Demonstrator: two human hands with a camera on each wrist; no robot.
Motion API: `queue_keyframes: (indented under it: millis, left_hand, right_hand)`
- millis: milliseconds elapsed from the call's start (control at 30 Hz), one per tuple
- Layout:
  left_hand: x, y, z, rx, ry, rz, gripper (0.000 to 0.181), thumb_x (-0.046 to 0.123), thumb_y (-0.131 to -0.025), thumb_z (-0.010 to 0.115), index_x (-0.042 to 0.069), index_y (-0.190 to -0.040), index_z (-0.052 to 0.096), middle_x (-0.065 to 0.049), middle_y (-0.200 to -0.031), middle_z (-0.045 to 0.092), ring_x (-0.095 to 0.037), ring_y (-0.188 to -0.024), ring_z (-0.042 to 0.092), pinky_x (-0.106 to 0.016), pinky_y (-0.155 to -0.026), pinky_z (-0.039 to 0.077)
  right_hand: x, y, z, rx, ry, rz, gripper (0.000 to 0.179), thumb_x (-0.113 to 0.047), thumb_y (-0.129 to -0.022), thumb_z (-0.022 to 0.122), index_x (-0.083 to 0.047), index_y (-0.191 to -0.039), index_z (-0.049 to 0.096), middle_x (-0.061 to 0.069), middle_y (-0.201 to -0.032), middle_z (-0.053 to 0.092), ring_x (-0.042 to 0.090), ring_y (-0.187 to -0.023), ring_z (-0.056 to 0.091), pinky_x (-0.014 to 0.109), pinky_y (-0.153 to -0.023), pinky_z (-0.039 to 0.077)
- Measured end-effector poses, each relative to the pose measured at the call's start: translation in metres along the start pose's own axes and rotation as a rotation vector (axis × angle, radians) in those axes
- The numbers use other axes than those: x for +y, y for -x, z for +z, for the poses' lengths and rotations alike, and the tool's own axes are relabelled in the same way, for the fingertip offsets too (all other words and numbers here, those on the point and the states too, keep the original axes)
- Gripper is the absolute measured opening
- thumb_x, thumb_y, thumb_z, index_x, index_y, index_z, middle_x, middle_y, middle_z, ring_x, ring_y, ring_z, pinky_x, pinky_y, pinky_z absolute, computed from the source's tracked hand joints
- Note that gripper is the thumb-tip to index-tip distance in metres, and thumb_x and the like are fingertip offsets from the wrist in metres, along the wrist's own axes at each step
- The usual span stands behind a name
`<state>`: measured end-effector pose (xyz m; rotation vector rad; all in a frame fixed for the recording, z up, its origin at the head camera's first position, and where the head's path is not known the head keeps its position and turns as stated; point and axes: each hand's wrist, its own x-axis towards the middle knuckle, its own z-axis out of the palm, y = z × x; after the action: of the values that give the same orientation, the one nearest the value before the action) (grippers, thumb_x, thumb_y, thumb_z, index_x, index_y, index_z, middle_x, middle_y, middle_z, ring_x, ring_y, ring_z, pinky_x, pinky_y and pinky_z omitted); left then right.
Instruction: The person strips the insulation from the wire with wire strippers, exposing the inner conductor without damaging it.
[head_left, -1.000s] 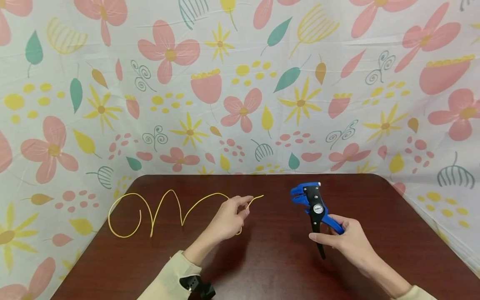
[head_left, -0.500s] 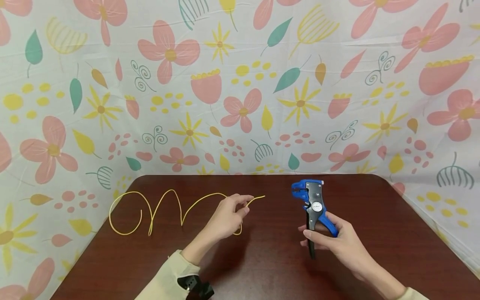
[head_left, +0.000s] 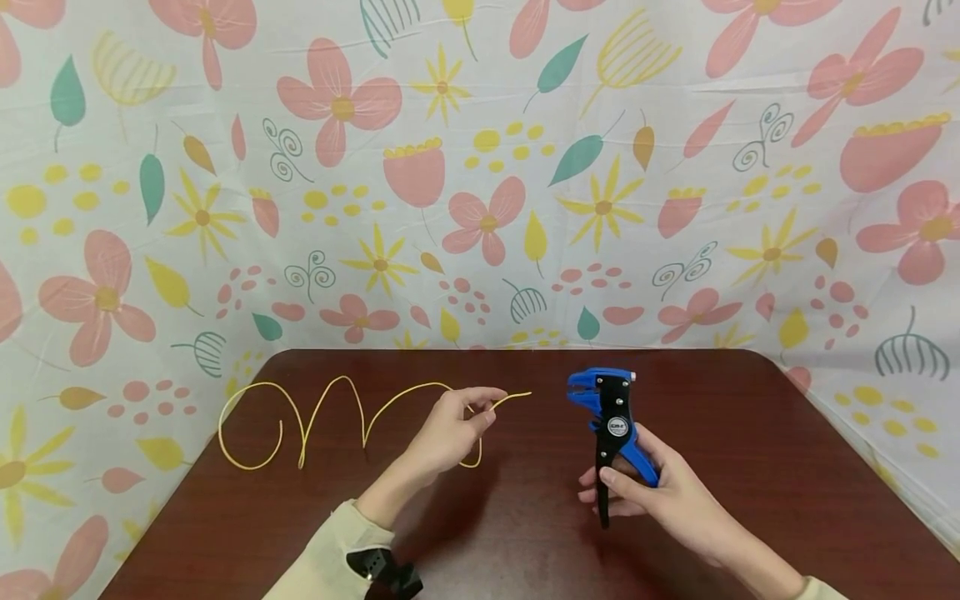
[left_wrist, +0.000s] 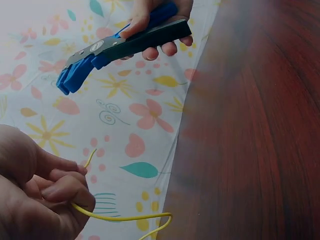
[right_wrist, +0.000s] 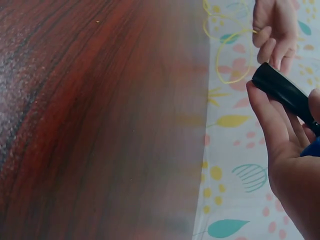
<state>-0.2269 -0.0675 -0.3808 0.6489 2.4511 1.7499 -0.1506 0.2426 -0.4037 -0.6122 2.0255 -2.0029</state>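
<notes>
My left hand (head_left: 450, 429) pinches a thin yellow wire (head_left: 343, 379) close to one end, with a short tip sticking out to the right past the fingers. The rest of the wire trails left in loose waves and ends in a round loop. In the left wrist view the wire (left_wrist: 125, 218) comes out below the curled fingers. My right hand (head_left: 678, 492) grips a blue and black wire stripper (head_left: 617, 408) by its handles, head up, blue jaws facing left toward the wire tip. A gap separates the tool from the wire. The right wrist view shows only its black handle (right_wrist: 282, 90) clearly.
A dark reddish-brown wooden table (head_left: 540, 533) lies under both hands. Behind it and along its sides hangs a white cloth (head_left: 480, 167) printed with flowers and leaves. A black device (head_left: 382, 571) is strapped to the left wrist.
The right hand has moved left with the wire stripper, and its fingers have wrapped round to the black handle. The left hand has barely shifted, still pinching the wire.
</notes>
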Motion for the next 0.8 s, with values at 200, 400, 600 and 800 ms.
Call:
queue_keyframes:
  millis: [200,400,600,800]
  left_hand:
    - [-0.0006,0.0008,-0.0002,0.053,-0.047,0.021,0.027,0.008,-0.103,0.066,0.004,-0.128,0.074,0.0,-0.094,0.062,-0.018,-0.081,0.053,-0.029,-0.072,0.044]
    - [0.0008,0.0021,-0.0015,0.052,-0.02,0.005,0.027,0.015,-0.106,0.063,0.005,-0.129,0.074,-0.003,-0.106,0.071,-0.023,-0.103,0.063,-0.038,-0.088,0.049]
    - [0.0026,0.0035,-0.0014,0.025,0.046,-0.014,0.026,0.014,-0.108,0.06,0.004,-0.128,0.074,-0.006,-0.098,0.072,-0.015,-0.079,0.061,-0.025,-0.065,0.048]
    - [0.0047,0.0045,0.0,0.01,0.074,0.009,0.022,0.006,-0.104,0.063,0.003,-0.123,0.076,-0.003,-0.075,0.06,-0.018,-0.066,0.052,-0.022,-0.05,0.034]
  right_hand:
    - [-0.0009,-0.0017,0.0039,-0.056,-0.014,-0.007,0.054,-0.002,-0.11,0.052,-0.011,-0.157,0.028,0.041,-0.119,0.062,0.053,-0.109,0.068,0.06,-0.087,0.057]
    - [-0.0029,-0.0046,0.0068,-0.071,-0.027,-0.009,0.05,-0.003,-0.111,0.051,-0.013,-0.156,0.03,0.037,-0.117,0.063,0.053,-0.106,0.069,0.062,-0.085,0.057]
    - [-0.003,-0.0074,0.0061,-0.135,-0.118,-0.022,0.053,0.0,-0.111,0.045,-0.015,-0.159,0.026,0.033,-0.113,0.063,0.055,-0.099,0.069,0.064,-0.084,0.056]
    - [-0.0024,-0.0091,0.0062,-0.143,-0.151,-0.019,0.058,0.002,-0.111,0.045,-0.016,-0.162,0.024,0.036,-0.111,0.063,0.052,-0.091,0.07,0.066,-0.08,0.057]
